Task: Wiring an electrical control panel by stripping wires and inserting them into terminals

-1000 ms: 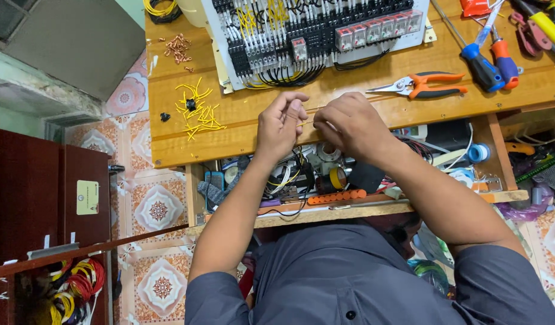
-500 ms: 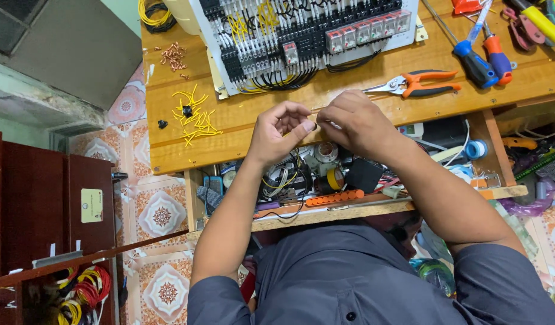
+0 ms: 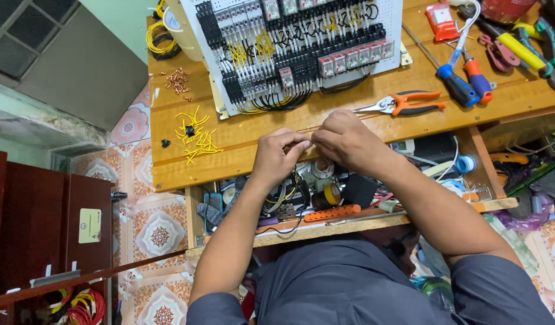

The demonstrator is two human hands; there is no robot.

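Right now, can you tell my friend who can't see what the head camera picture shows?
Seen from above, a person's left hand and right hand meet fingertip to fingertip over a wooden workbench, pinching something too small to tell. Behind them lies a white wiring panel, with orange-handled pliers and loose yellow wire bits nearby.

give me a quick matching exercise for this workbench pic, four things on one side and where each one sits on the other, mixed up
Things:
1. orange-handled pliers
2. yellow wire offcuts
3. white wiring panel
4. roll of yellow tape

Places:
A. on the shelf under the benchtop
B. leaning at the back of the bench
C. on the benchtop, left of the hands
D. on the benchtop, just beyond the right hand

Pairs: 1-D, 2-C, 3-B, 4-A
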